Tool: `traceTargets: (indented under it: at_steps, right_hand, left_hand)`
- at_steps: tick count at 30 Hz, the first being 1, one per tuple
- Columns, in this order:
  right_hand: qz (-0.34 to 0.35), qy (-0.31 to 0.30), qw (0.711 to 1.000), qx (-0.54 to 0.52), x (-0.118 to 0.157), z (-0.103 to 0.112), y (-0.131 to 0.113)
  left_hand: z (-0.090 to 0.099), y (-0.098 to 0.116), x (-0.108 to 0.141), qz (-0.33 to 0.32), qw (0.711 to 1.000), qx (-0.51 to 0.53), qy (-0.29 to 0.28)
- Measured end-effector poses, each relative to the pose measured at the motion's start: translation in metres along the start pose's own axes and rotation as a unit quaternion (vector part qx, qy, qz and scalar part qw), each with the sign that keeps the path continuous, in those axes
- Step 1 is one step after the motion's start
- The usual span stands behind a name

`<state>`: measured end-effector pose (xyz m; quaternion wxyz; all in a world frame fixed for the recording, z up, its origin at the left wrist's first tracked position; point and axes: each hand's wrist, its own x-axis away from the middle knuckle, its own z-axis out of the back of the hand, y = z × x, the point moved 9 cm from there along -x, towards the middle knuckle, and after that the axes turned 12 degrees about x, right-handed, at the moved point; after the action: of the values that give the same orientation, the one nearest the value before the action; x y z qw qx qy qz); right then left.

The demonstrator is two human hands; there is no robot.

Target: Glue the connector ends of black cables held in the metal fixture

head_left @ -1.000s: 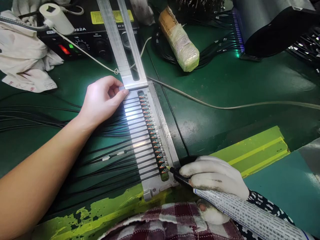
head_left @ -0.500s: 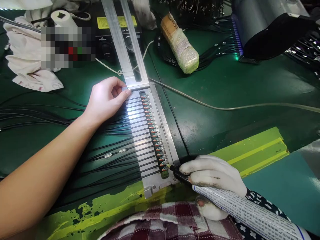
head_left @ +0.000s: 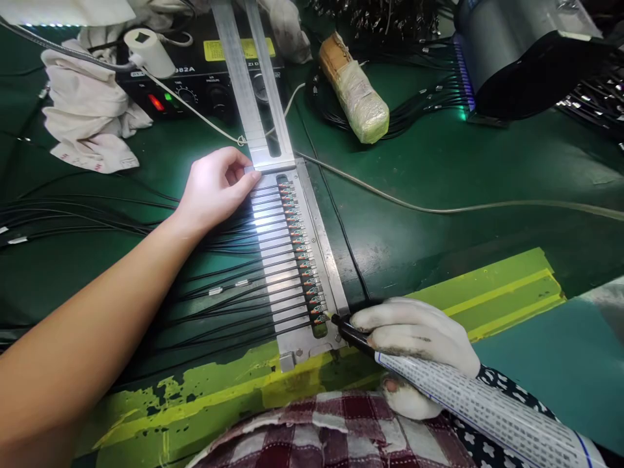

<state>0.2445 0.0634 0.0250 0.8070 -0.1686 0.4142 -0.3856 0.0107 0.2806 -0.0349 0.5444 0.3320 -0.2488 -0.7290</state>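
My left hand [head_left: 214, 185], bare, pinches the left edge of a metal fixture [head_left: 287, 348] near its hinged upper bar, thumb on top. Across the fixture lie several black cables [head_left: 234, 296] in a row, their stripped orange and metal ends [head_left: 305, 263] over a long slot. In a white glove with bare fingertips, my right hand [head_left: 419, 335] grips a printed glue tube [head_left: 468, 396] with a black nozzle. Its pale tip is at the lowest cable ends; whether it touches them I cannot tell. The slotted metal bar [head_left: 238, 78] stands raised beyond the fixture.
Behind stands a black control box [head_left: 195, 97] with lit displays, beside a crumpled white cloth [head_left: 92, 117]. A wrapped block [head_left: 355, 91] lies on more cables. At right back is a dark housing [head_left: 526, 65] with violet light. A thin hose [head_left: 419, 209] crosses the green table [head_left: 463, 169].
The view has shifted slightly, so the fixture's near end sits a little higher in the picture. Both hands keep their holds, and the nozzle tip stays at the lowest cable ends.
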Motion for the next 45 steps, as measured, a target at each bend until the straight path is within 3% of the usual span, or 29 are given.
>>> traceTargets:
  at_steps: [5, 16, 45]
  right_hand:
    - [0.006, 0.001, 1.0, 0.009, 0.0, 0.008, -0.007]
    - [-0.002, -0.033, 0.999, 0.007, -0.003, -0.003, -0.006]
    - [-0.008, -0.047, 0.999, 0.013, -0.006, 0.0, -0.005]
  left_hand:
    - [0.0, 0.0, 0.0, -0.005, 1.0, -0.003, 0.001]
    - [0.0, 0.0, 0.0, -0.007, 1.0, -0.006, 0.001]
    - [0.0, 0.001, 0.001, 0.003, 1.0, -0.002, -0.001]
